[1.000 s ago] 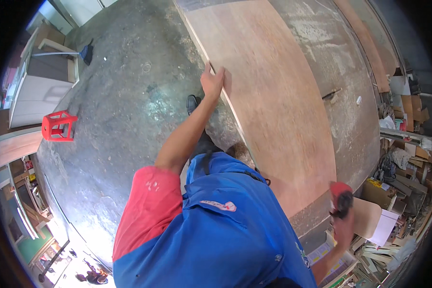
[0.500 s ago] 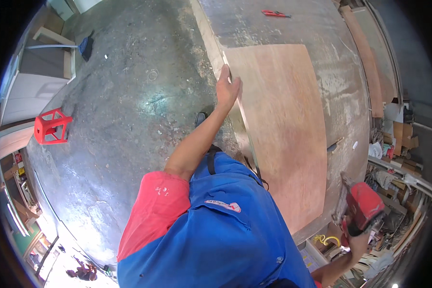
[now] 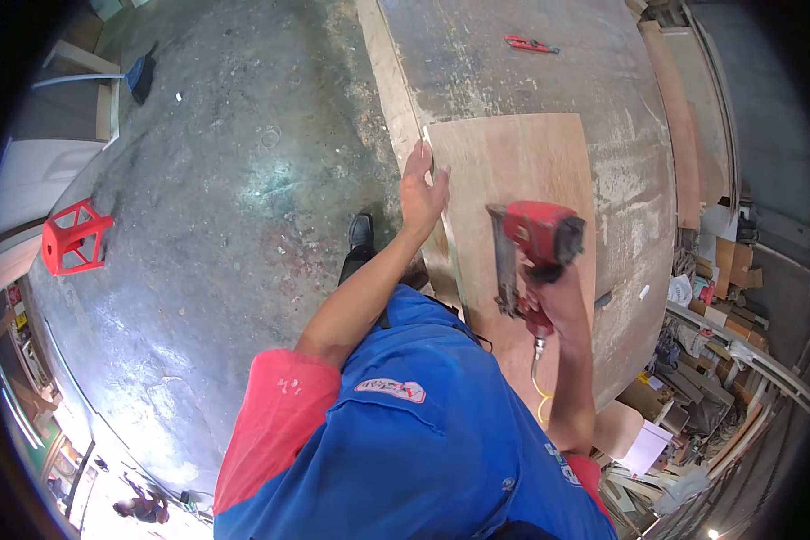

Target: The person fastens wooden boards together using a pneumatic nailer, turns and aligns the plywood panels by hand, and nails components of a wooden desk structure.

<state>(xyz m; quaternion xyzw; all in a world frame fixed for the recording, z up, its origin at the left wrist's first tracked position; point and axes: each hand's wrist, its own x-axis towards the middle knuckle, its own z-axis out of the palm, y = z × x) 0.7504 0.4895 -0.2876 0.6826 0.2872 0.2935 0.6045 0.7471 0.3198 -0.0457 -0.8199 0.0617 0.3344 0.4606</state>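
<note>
A thin plywood sheet [image 3: 513, 157] lies on the worn workbench [image 3: 634, 193], its left edge running along the bench side. My left hand [image 3: 421, 196] grips that left edge near the far corner, thumb over the sheet and the other fingers along a pale wooden strip [image 3: 426, 135]. My right hand [image 3: 558, 297] is wrapped round the handle of a red and black nail gun [image 3: 538, 229], held above the middle of the sheet. From the gun's lower end a yellow air hose [image 3: 543, 402] hangs down. Whether the gun's nose touches the wood I cannot tell.
Red-handled pliers [image 3: 531, 44] lie at the bench's far end. A red plastic stool [image 3: 74, 238] and a broom [image 3: 139, 79] stand left on the concrete floor. Cardboard and wood scraps [image 3: 738, 265] crowd the right side, beyond long boards [image 3: 684, 135].
My right hand has brought the nail gun from beyond the sheet's near right corner to over its middle. My left hand keeps its place at the edge. The view has shifted slightly.
</note>
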